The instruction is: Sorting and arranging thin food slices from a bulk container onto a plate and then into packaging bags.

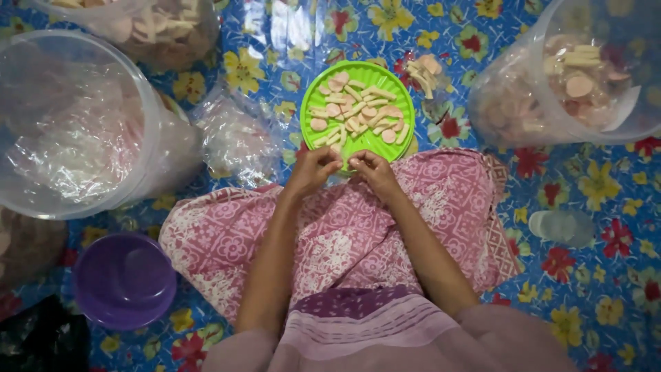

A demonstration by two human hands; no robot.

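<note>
She sits on the floor with a round bright green plastic plate [357,110] pulled right up against her knees, so the pale pink discs and cream-coloured sticks of cracker [354,114] heaped on it lie within easy reach of both arms. Her left hand [312,169] and right hand [372,169] meet at the near rim of the plate, fingers curled in narrow and pinched toward each other. They seem to hold something small between them, but I cannot make out what.

The pink patterned cloth [344,234] over her lap gives the wrists a soft rest. Around her on the blue flowered plastic floor mat [606,207], things stand in an arc: a large clear plastic tub lined with a bag [76,124] to her left, a clear bag of the same crackers [571,76] to her right, and a loose crumpled clear bag [237,138] just beside the plate. A purple plastic bowl [124,279] sits by her left knee, and a small clear cup [561,226] lies well apart on the right.
</note>
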